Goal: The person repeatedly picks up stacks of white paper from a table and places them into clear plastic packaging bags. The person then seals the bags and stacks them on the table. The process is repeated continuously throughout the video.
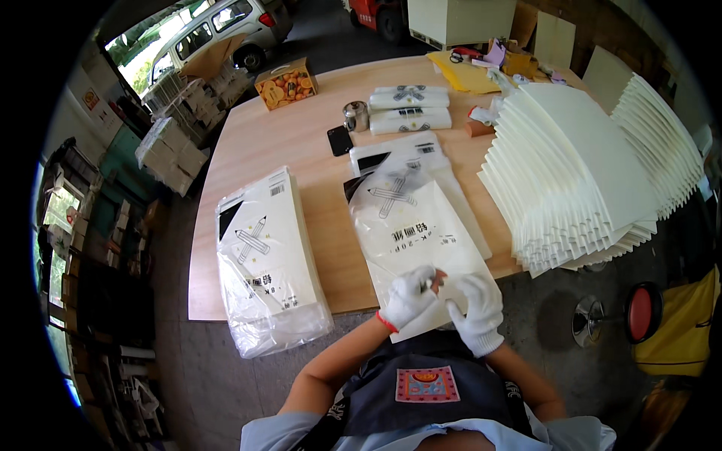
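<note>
Both my hands wear white knit gloves above the near end of a stack of white paper (406,319). The far part of that paper lies inside a clear plastic bag (387,195) printed with crossed pencils. My left hand (408,297), with a red cuff, is closed; something small and reddish-brown shows at its fingertips, too small to name. Beside it, my right hand (479,312) is half curled, thumb and fingers apart, with nothing visible in it. To the left lies a filled bag of paper (263,248), its loose plastic end overhanging the table's near edge.
Fanned stacks of white paper (564,165) cover the table's right side. Further back are rolled plastic bags (410,120), a black phone (340,140), a metal canister (356,116), a fruit-printed box (286,85) and a yellow envelope (462,74). A red-seated stool (641,313) stands right.
</note>
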